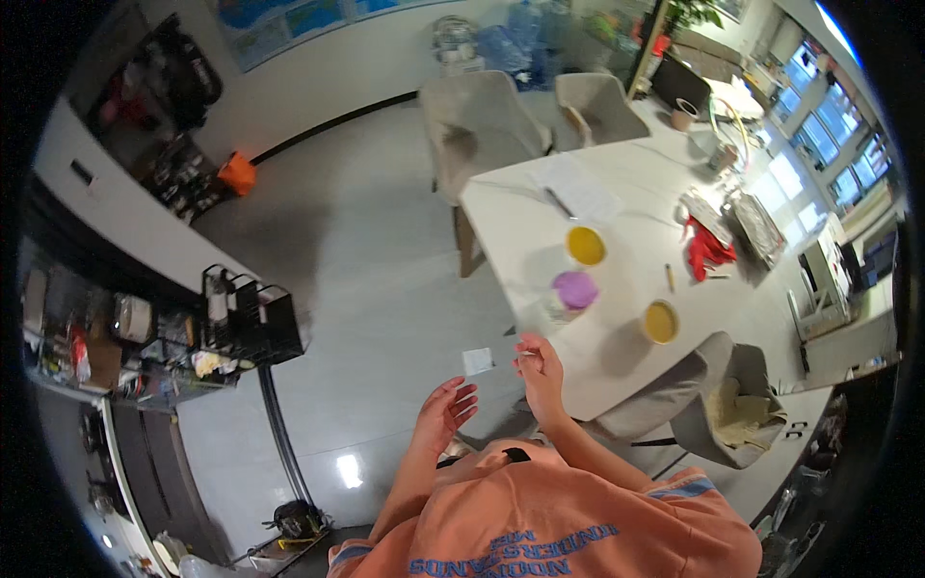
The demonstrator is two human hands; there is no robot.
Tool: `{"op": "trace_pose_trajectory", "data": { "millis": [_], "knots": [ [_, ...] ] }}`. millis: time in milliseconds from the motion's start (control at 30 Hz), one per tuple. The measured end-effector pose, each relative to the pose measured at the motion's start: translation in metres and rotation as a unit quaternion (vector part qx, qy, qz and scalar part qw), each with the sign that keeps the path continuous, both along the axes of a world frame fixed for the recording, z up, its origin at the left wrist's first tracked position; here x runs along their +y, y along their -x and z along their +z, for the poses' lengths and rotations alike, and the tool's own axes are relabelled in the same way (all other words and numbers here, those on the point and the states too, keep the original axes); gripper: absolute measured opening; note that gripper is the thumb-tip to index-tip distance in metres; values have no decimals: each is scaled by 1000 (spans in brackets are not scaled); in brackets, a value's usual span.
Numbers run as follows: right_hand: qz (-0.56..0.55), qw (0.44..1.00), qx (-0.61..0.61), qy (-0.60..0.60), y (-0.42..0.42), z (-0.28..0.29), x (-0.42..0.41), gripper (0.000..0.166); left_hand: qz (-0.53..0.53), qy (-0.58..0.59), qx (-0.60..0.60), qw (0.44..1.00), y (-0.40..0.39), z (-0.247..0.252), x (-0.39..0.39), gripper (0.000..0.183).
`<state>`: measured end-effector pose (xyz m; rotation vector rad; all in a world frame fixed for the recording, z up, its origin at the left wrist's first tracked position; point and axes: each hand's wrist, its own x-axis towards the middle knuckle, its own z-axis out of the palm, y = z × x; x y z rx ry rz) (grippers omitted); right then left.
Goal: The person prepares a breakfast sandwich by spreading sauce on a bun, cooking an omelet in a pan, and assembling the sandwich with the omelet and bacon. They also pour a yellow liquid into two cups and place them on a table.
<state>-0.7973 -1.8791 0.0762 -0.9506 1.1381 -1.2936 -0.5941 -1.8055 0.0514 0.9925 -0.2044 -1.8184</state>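
My left hand (446,417) is raised in front of my body over the grey floor, its fingers apart and nothing in it. To its right, my right hand (538,367) hovers by the near left edge of the white table (600,383), fingers loosely curled, with no object visible in it. Nearest to it on the table is a container with a purple top (575,290). Behind that stands a yellow-topped round tub (585,246), and to the right a round tub with dull yellow contents (660,322). A white square piece (478,361) lies on the floor between the hands.
Farther back on the table are papers (578,189) with a dark pen, a red cloth-like item (707,249) and a foil-like tray (754,225). Upholstered chairs (480,115) stand behind it, another (737,408) at its right. A black rack (253,318) stands on the left shelf.
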Motion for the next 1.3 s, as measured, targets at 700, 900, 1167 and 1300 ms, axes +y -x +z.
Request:
{"op": "trace_pose_trajectory", "data": {
  "millis": [700, 900, 1167, 1300],
  "knots": [
    [625, 773, 78, -73, -700, -50, 119, 29, 620, -40, -2, 784, -515, -3, 294, 41],
    [750, 643, 128, -89, -886, -47, 191, 27, 746, -95, -19, 659, -630, 18, 354, 38],
    [859, 504, 88, -21, -1130, -50, 335, 24, 851, -85, 1, 518, -776, 2, 494, 37],
    [835, 538, 108, -37, -1228, -53, 411, 22, 893, -85, 86, 434, -878, -21, 580, 32]
  ]
}}
